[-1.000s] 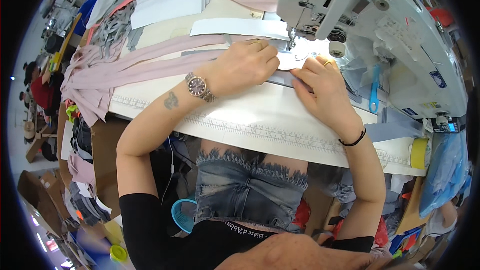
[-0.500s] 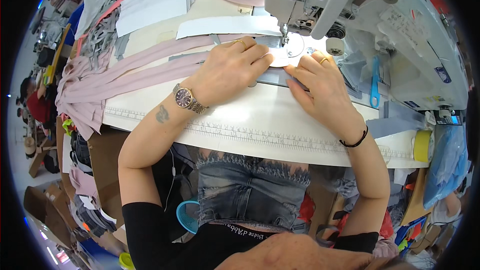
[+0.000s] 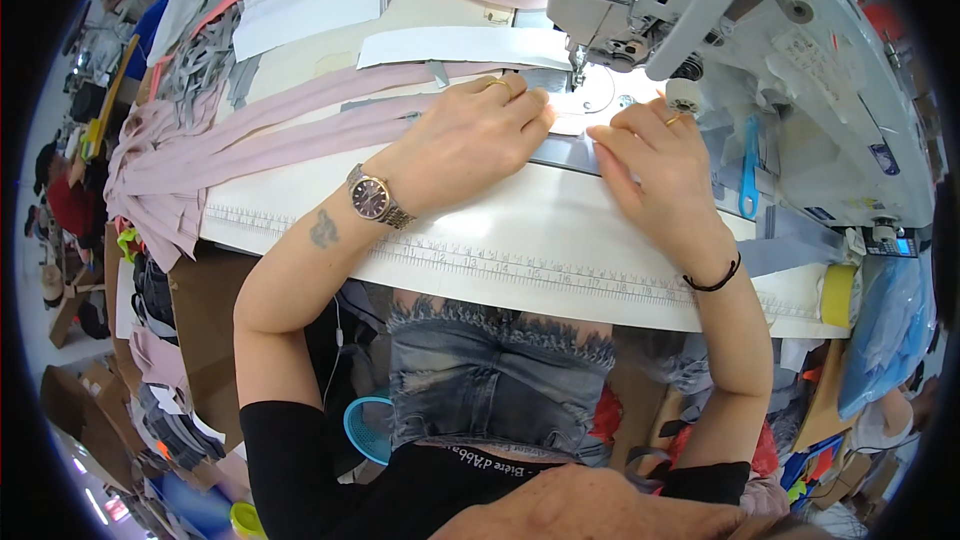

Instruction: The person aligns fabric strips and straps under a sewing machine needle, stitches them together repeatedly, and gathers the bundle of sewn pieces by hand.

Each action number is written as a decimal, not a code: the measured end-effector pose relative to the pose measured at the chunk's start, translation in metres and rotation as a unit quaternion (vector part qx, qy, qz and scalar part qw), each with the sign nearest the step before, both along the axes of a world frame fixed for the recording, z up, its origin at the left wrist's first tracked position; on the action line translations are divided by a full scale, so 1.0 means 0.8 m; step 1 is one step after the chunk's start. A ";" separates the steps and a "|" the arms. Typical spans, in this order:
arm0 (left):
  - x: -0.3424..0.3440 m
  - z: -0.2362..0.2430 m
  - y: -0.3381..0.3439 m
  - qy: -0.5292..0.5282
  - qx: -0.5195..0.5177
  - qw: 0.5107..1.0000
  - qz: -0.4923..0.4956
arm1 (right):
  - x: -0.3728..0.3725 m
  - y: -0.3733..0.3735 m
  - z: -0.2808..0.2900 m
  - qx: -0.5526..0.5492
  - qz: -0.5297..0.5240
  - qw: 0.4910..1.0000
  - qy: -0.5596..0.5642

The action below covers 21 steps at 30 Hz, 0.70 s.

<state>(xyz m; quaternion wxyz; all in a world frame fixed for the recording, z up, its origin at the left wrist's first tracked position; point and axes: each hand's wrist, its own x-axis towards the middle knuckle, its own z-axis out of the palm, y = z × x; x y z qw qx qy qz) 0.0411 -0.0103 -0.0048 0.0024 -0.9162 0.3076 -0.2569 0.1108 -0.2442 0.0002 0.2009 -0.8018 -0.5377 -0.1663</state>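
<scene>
My left hand [image 3: 485,130] is closed with bent fingers at the end of a pale pink fabric strip [image 3: 300,147], just left of the machine's needle area; its fingertips hide the strip's end. Beside it, separated by a small gap, my right hand [image 3: 652,155] has thumb and forefinger pinched together over the machine bed; whatever lies between them is too small to tell. The presser foot [image 3: 577,65] of the white sewing machine [image 3: 840,90] is just beyond the hands. A white strip [image 3: 465,45] and a second pink strip [image 3: 390,76] reach toward it from the left.
A stack of white pieces [image 3: 315,0] and grey scraps [image 3: 195,65] occupy the far left. Bunched pink strips [image 3: 150,180] hang over the left table edge. On the right are a light blue tool [image 3: 749,168] and a yellow tape roll [image 3: 839,294]. A printed ruler [image 3: 520,273] follows the front edge.
My right hand has drawn away to the right from my left hand, opening a gap where a pale piece showed between them. My left hand has shifted slightly to the right.
</scene>
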 end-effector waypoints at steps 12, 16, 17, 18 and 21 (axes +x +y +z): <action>-0.007 -0.017 0.002 0.027 -0.040 0.999 0.020 | -0.001 0.009 0.009 -0.011 0.043 0.998 0.049; -0.020 -0.005 0.022 -0.004 -0.104 0.993 -0.050 | -0.006 0.010 0.016 -0.021 0.029 0.997 0.073; -0.030 0.002 0.032 0.014 -0.123 0.990 -0.073 | -0.006 0.010 0.017 -0.014 0.034 0.997 0.073; -0.036 0.012 0.056 0.025 -0.077 0.996 -0.035 | -0.006 0.010 0.018 -0.014 0.036 0.996 0.080; -0.050 0.021 0.155 0.045 -0.123 0.975 0.178 | -0.003 0.012 0.020 -0.009 0.033 0.995 0.097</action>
